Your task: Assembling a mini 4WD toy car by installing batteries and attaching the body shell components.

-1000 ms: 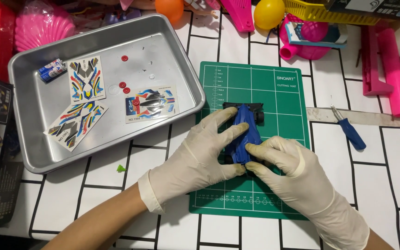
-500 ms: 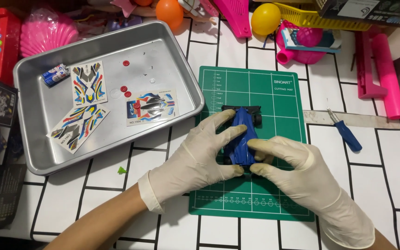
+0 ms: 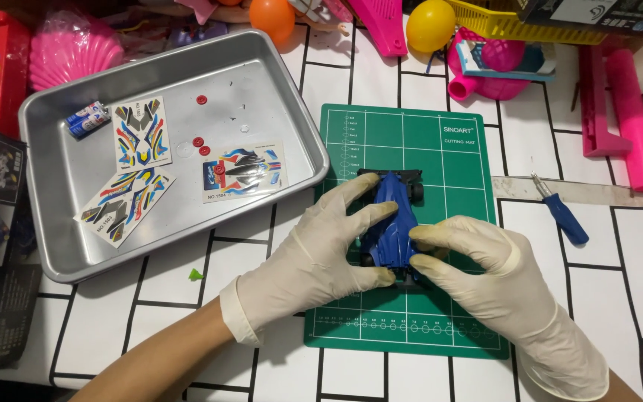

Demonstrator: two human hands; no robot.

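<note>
Resting on the green cutting mat [image 3: 448, 149], the blue toy car [image 3: 390, 219] is gripped by both gloved hands — left hand [image 3: 314, 260], right hand [image 3: 489, 279] — body fitted; sticker sheets [image 3: 243, 171] remain unapplied in the tray [image 3: 277, 67].

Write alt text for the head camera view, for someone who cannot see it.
Two gloved hands, left hand and right hand, grip a blue toy race car on a green cutting mat. To the left, a metal tray holds sticker sheets, and a blue screwdriver lies to the right.
</note>
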